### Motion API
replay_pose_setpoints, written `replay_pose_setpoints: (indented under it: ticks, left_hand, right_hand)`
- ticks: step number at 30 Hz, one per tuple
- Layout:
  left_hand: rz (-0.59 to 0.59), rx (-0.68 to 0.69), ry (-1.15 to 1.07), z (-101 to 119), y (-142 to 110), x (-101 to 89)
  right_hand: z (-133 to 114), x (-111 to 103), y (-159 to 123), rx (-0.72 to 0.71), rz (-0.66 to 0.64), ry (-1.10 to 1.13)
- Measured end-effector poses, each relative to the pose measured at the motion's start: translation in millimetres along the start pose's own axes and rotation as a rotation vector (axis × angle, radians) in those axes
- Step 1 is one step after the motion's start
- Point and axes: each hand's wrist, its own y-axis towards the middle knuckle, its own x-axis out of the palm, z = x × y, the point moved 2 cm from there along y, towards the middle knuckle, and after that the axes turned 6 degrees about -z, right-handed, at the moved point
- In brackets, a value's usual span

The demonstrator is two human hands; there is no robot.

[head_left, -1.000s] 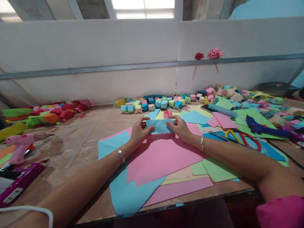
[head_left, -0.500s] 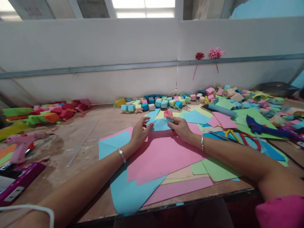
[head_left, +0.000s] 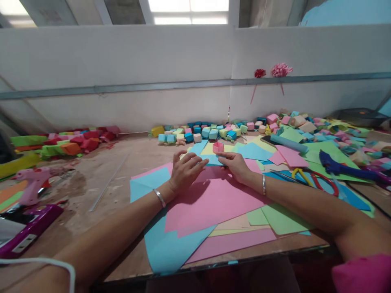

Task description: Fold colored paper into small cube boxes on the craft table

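My right hand [head_left: 234, 165] pinches the right end of a small folded light-blue paper [head_left: 214, 160], thumb below and fingers above. My left hand [head_left: 187, 170] is at the paper's left side, fingers stretched out and apart; its fingertips reach over the paper, and whether they press on it I cannot tell. Under both hands lie large pink sheets [head_left: 204, 203], on top of a light-blue sheet [head_left: 171, 248]. Just behind the folded paper stands a small pink paper box [head_left: 218, 147].
Rows of small paper cubes [head_left: 197, 132] line the back wall. Scissors [head_left: 325, 183] and a blue glue gun [head_left: 345, 165] lie right. On the left are a pink glue gun [head_left: 35, 179], a purple power strip [head_left: 33, 230], a clear stick [head_left: 108, 183] and red paper pieces [head_left: 88, 140].
My left hand has loosened its pinch on the folded paper and turned, its fingers now stretched across it. The right hand keeps its hold. The view has shifted slightly.
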Motion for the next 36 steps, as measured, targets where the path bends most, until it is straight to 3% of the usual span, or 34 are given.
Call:
replay_pose_setpoints:
  ticks: [8,11,14,17,21,26,36]
  left_hand:
    - [0.023,-0.171,-0.123,-5,-3,5.8]
    - [0.046,-0.256,-0.193,-6,-4,7.2]
    - [0.049,-0.326,-0.298,-5,-3,7.7]
    - [0.026,-0.377,-0.437,-5,-2,9.5]
    - [-0.018,-0.465,-0.603,-9,-2,14.9]
    - [-0.109,-0.572,-0.764,-13,-4,23.2]
    - [-0.23,-0.584,-0.751,-11,-6,29.2]
  right_hand:
    - [-11,-6,-1,-0.176,-0.016,-0.273]
    - [-22,-9,-3,-0.479,0.037,-0.574]
    - [-27,-5,-10,-0.746,-0.001,-0.898]
    - [-26,-2,-13,-0.683,-0.06,-0.889]
    - [-22,-1,-11,-0.517,-0.029,-0.8]
    - [-18,-2,-7,-0.44,-0.016,-0.775]
    - [-14,-1,-6,-0.328,-0.062,-0.928]
